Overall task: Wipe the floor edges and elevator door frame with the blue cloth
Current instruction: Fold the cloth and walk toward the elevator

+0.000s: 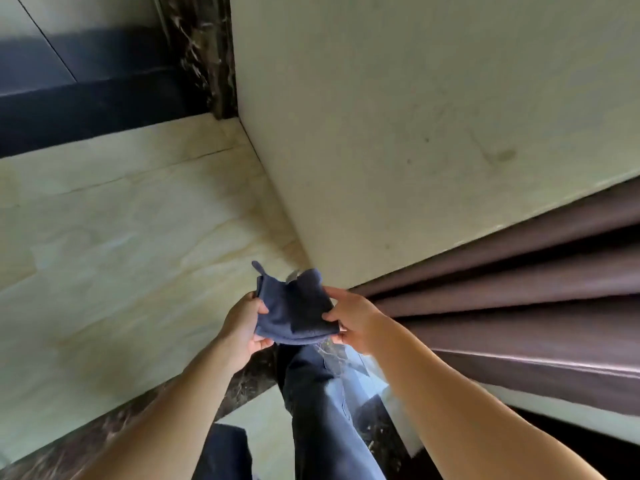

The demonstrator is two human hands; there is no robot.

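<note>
A dark blue cloth [294, 308] is held folded in mid-air at the lower centre, above the floor. My left hand [242, 329] grips its left edge with thumb on top. Its right edge is pinched by my right hand [356, 318]. Below the cloth lies pale marble-look floor tile [121, 244], which meets a cream wall [398, 116] along an edge running from upper centre down to the cloth. A brown ribbed door frame [519, 289] stretches to the right of my right hand. A dark marble frame post [204, 53] stands at the top centre.
My legs in dark trousers [318, 410] stand below the cloth. A dark marble floor border strip [114, 431] crosses the lower left. A dark band and grey panels [69, 84] fill the upper left beyond the tile.
</note>
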